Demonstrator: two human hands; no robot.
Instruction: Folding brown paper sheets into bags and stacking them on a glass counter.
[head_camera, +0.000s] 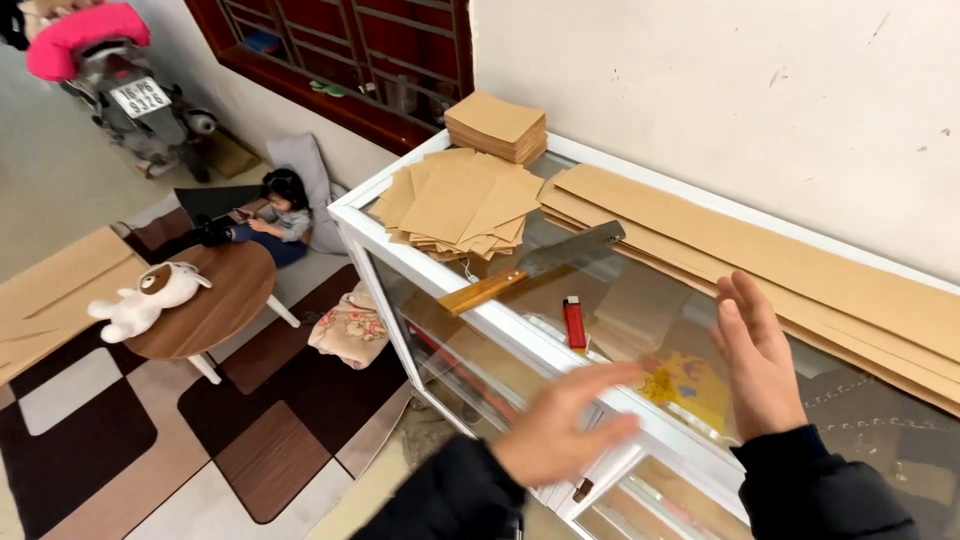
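left hand (562, 430) open, blurred, holding nothing, over glass cabinet (520, 345) | right hand (757, 358) open, empty | nearest: red lighter (574, 322), knife (530, 268)

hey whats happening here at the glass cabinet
A person stands over a white-framed glass cabinet with both hands empty and open above its top. The left hand is blurred, low near the front edge; the right hand is raised, fingers together. Nearest them on the glass lie a red lighter and a wooden-handled knife. Beyond are stacks of brown paper pieces and long cardboard strips along the wall.
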